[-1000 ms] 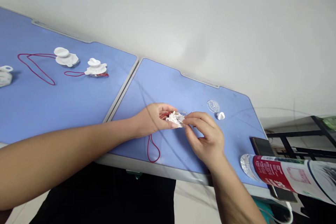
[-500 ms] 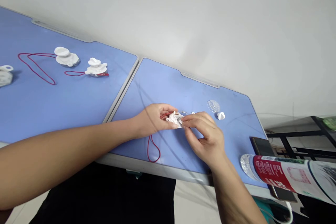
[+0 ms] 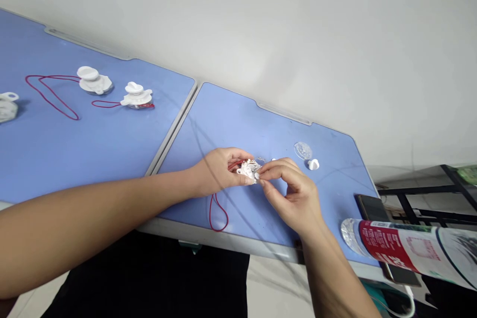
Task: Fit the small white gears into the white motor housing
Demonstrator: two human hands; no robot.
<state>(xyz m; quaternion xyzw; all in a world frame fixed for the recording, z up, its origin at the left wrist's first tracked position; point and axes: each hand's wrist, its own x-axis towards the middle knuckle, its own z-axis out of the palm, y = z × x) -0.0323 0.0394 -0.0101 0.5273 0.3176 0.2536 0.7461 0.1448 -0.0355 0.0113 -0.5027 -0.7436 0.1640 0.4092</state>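
Note:
My left hand [image 3: 219,171] grips a small white plastic housing [image 3: 246,171] with inner parts exposed. A red cord [image 3: 218,212] runs from it, and its loop lies on the blue table below. Thumb and fingers of my right hand [image 3: 292,189] are pinched together at the housing's right edge, on a small white round piece [image 3: 257,175]. Whether that piece is fastened to the housing I cannot tell. Beyond my right hand lie a clear round cover [image 3: 303,150] and a white knob [image 3: 313,164]. Another tiny white part [image 3: 273,159] shows just behind my right fingers.
On the left table [image 3: 93,149] sit white-topped units with red cords [image 3: 136,95] and another [image 3: 93,81]; one more unit [image 3: 7,107] is cut off at the edge. A large bottle [image 3: 406,248] lies across a phone [image 3: 372,208] at right. A wall stands behind.
My right fingertips have shifted slightly down at the housing's edge, and the small round piece shows more clearly. My left hand has barely moved; the other things lie as before.

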